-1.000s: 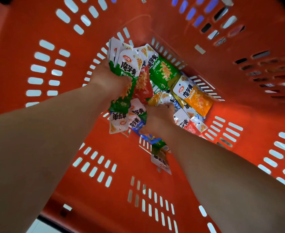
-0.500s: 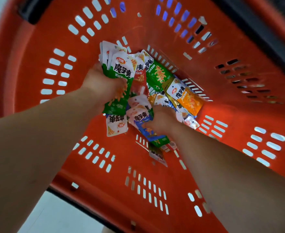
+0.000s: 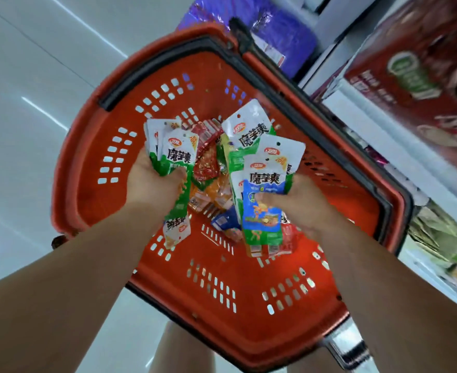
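Observation:
A red plastic shopping basket [image 3: 87, 162] with slotted walls stands on a pale floor below me. My left hand [image 3: 152, 184] grips a bunch of white-and-green snack packets [image 3: 177, 154] over the basket's left half. My right hand [image 3: 300, 203] grips another fan of packets [image 3: 265, 181], white, green and blue, over the right half. More loose packets [image 3: 208, 168], red and orange among them, lie on the basket's floor between my hands.
Shop shelves run along the right, with a large red carton [image 3: 421, 76] and purple packs [image 3: 283, 33] at the top. The basket's black handle [image 3: 302, 109] lies folded along its rim. A metal fitting [image 3: 348, 345] juts out by the basket's near corner. My knee [image 3: 184, 348] shows below.
My head has risen, so the whole basket and the shelves came into view. My right hand took hold of a bunch of packets and lifted it. The left hand's bunch rose too.

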### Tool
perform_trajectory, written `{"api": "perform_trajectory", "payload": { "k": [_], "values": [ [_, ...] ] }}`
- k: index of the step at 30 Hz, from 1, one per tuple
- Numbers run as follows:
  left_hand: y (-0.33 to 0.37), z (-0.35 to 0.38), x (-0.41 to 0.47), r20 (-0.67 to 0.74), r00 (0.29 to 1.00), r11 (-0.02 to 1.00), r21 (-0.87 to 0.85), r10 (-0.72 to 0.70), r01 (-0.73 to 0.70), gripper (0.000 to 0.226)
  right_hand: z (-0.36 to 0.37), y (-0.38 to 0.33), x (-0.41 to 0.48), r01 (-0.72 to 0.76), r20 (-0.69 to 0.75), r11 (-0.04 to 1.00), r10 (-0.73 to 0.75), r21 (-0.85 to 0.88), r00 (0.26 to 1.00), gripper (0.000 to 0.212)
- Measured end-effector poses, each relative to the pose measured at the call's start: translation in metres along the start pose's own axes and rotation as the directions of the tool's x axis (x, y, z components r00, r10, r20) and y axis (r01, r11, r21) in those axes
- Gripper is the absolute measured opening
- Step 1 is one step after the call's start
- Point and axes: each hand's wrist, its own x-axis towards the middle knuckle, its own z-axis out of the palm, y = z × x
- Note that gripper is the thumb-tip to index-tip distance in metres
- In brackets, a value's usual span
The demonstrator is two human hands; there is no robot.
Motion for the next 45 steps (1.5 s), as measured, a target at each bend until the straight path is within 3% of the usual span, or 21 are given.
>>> {"api": "perform_trajectory", "payload": {
  "k": [4, 8, 11, 17, 19, 22, 26, 35, 40, 42, 45],
  "values": [
    [0.005, 0.021, -0.020, 0.105, 0.989, 0.984, -0.135, -0.103, 0.116, 0.031, -0.008, -0.010, -0.026, -0.036, 0.137, 0.997, 0.026, 0.072, 0.990, 0.037],
    [0.010, 0.041, -0.039, 0.249, 0.957, 0.950, -0.232, -0.149, 0.208, 0.028, -0.001, -0.003, -0.026, -0.088, 0.178, 0.989, 0.067, 0.116, 0.982, 0.043],
    [0.005, 0.045, -0.041, 0.283, 0.950, 0.944, -0.256, -0.132, 0.208, 0.037, 0.008, 0.005, -0.021, -0.119, 0.144, 0.975, 0.093, 0.188, 0.985, 0.061],
    [-0.001, 0.056, -0.038, 0.362, 0.932, 0.956, -0.259, -0.034, 0.135, 0.035, 0.037, 0.008, -0.007, -0.143, 0.090, 0.946, 0.121, 0.291, 0.989, 0.068],
    [-0.005, 0.059, -0.033, 0.354, 0.935, 0.963, -0.241, -0.024, 0.116, 0.035, 0.045, 0.005, -0.003, -0.130, 0.031, 0.944, 0.127, 0.302, 0.991, 0.072],
    [-0.007, 0.059, -0.027, 0.308, 0.951, 0.973, -0.220, -0.004, 0.075, 0.040, 0.050, 0.005, 0.002, -0.085, -0.088, 0.942, 0.120, 0.324, 0.989, 0.061],
    [-0.004, 0.053, -0.024, 0.204, 0.979, 0.964, -0.257, -0.015, 0.069, 0.037, 0.052, 0.007, 0.007, -0.063, -0.124, 0.960, 0.100, 0.273, 0.987, 0.049],
    [0.004, 0.035, -0.026, 0.096, 0.994, 0.926, -0.367, -0.051, 0.083, 0.034, 0.060, -0.006, 0.012, -0.049, -0.095, 0.997, 0.044, -0.053, 0.995, 0.071],
    [0.013, 0.032, -0.027, 0.018, 0.995, 0.867, -0.488, -0.102, 0.097, 0.030, 0.069, -0.011, 0.003, -0.003, -0.154, 0.993, -0.015, -0.115, 0.988, 0.048],
    [0.018, 0.028, -0.027, 0.027, 0.995, 0.867, -0.490, -0.092, 0.094, 0.031, 0.074, -0.013, -0.004, 0.022, -0.164, 0.991, -0.044, -0.132, 0.986, 0.049],
    [0.024, 0.025, -0.030, 0.087, 0.995, 0.892, -0.444, -0.046, 0.080, 0.028, 0.073, -0.019, -0.014, 0.018, -0.143, 0.998, -0.026, -0.057, 0.989, 0.030]
  ]
}}
